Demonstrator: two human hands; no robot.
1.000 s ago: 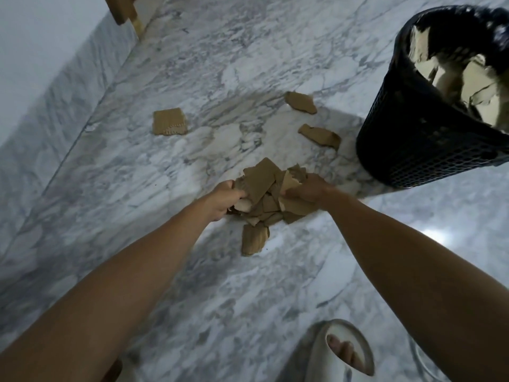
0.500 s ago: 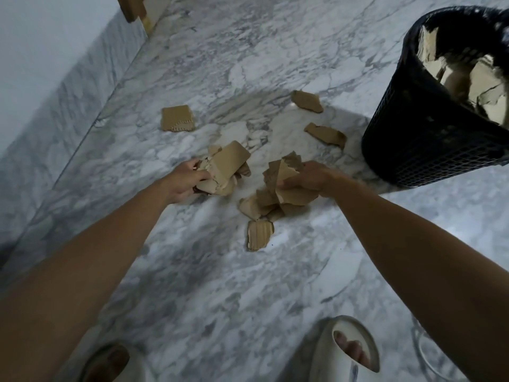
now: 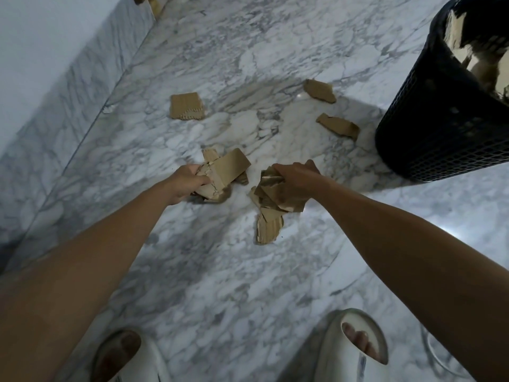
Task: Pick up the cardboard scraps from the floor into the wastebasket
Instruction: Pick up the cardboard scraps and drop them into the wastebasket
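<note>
Marble floor [image 3: 220, 271], wall [image 3: 33, 51] at left, scraps [image 3: 187, 106] strewn, wastebasket [image 3: 440, 128] right; left hand [image 3: 187, 180], right hand [image 3: 294, 175] each clutching scraps.

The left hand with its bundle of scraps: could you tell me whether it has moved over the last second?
Yes. The left hand has carried its cardboard scraps leftward, away from the pile under the right hand and further from the wastebasket.

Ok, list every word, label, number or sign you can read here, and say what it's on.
None can be read.
Cardboard scraps in the left hand and right hand: plain brown, no print showing.
Loose scraps on the marble floor: no print showing.
Black wastebasket: mesh wall, no label visible.
White slippers: no marking visible.
</note>
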